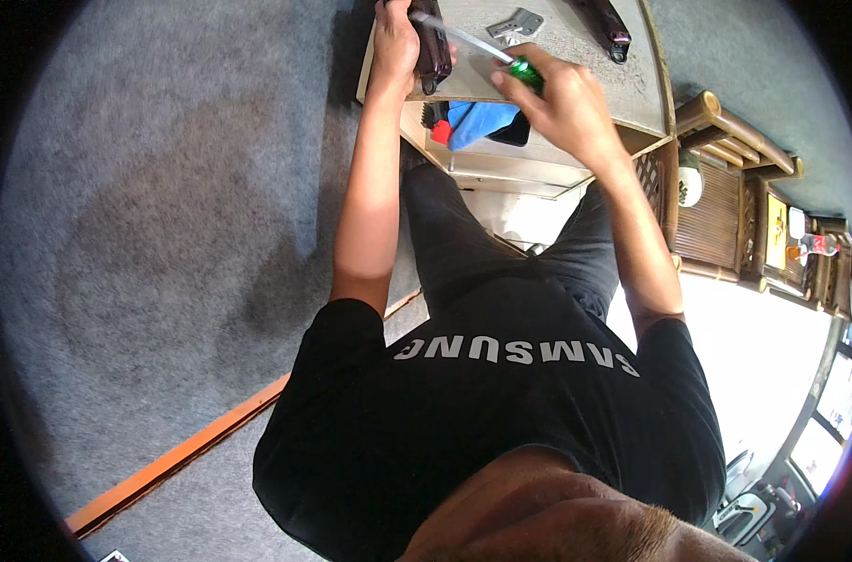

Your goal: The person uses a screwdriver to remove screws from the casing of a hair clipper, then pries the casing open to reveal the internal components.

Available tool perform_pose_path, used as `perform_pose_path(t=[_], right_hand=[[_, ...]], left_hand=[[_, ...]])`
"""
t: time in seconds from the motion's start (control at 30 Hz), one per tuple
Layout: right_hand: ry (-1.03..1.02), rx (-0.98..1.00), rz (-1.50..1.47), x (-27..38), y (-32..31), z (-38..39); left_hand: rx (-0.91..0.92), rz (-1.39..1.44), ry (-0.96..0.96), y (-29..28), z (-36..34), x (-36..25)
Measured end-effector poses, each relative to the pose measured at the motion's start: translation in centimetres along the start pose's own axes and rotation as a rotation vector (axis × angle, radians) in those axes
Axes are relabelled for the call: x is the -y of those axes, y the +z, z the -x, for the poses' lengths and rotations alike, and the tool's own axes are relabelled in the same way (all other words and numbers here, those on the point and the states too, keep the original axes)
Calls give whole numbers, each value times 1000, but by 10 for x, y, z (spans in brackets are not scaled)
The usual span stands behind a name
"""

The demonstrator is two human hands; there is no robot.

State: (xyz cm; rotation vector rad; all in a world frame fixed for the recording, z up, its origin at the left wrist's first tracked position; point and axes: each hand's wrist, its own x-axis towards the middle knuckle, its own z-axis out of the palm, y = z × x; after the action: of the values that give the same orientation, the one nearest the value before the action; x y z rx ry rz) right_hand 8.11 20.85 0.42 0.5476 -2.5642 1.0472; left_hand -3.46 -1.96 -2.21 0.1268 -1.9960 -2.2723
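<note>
At the table's near left edge, my left hand [396, 51] is closed around a glossy dark maroon hair clipper body [433, 58], which has a small hanging loop at its near end. My right hand [568, 98] grips a screwdriver [527, 73] by its green handle. The shaft slants up and left, its tip at the clipper's upper part; whether it sits in a screw I cannot tell. Beyond the shaft, a silver clipper blade [518, 22] lies on the pale tabletop [557, 33]. Another dark maroon clipper part [606, 28] rests farther right.
Below the tabletop, an open drawer [501, 169] holds a blue cloth [482, 122], a red piece [441, 131] and a black comb-like piece [430, 114]. Bamboo furniture [716, 215] stands to the right, with a bottle [822, 244] on it. A grey wall [183, 187] fills the left.
</note>
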Motion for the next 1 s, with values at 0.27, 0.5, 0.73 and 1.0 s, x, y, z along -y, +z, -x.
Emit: perform_pose_path(t=[0.27, 0.5, 0.73, 1.0], right_hand=[[70, -11, 75, 12, 39, -19], [69, -9, 99, 13, 45, -22], [69, 31, 109, 11, 47, -24], [76, -15, 86, 12, 52, -26]], left_hand=[[137, 65, -30, -2, 5, -5], [157, 66, -34, -3, 4, -2], [170, 64, -31, -6, 2, 0], [177, 64, -25, -8, 0, 2]])
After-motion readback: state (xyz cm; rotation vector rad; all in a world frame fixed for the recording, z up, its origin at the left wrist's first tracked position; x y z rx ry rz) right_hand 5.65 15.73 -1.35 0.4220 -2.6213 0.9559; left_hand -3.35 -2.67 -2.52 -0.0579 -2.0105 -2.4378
